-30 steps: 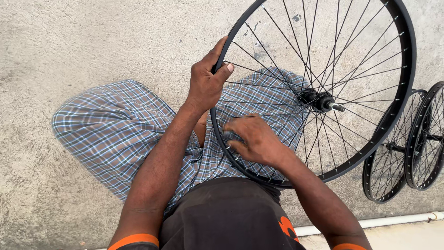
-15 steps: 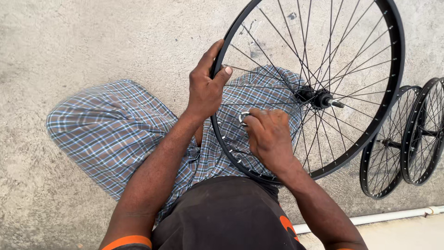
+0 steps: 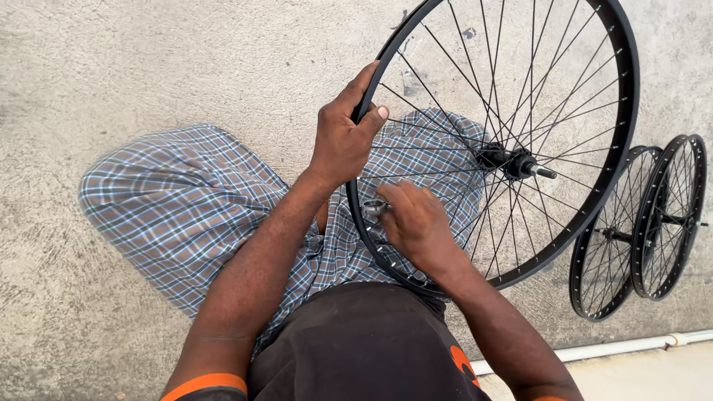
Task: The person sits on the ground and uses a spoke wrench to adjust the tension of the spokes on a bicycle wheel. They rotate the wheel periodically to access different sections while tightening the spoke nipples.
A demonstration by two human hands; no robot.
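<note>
Black bicycle wheel [image 3: 624, 111], one, bare rim with thin metal spokes and a dark hub [image 3: 509, 160] with a short axle stub poking out to the right. I see it standing on edge across the lap, its lower arc resting against the checked cloth [image 3: 171, 215] over the crossed legs.

Left hand [image 3: 342, 141]: I log it as closed around the rim on the wheel's left side, thumb on the inner face, fingers curled over the outer edge.

Right hand [image 3: 420, 223]: fingers bunched together on a small silvery tool [image 3: 373, 208], pressed at the inner side of the rim where the spokes end, just below the left hand. How the tool sits on the spoke end I cannot tell; the fingers cover most of it.

Surroundings, working outward: dark shirt [image 3: 364, 341] with orange trim at the sleeves; grey rough concrete floor [image 3: 111, 74]; two smaller black wheels [image 3: 639, 230] standing side by side to the right, well apart from the hands; a white pipe [image 3: 616, 347] lying along the floor at the lower right.
</note>
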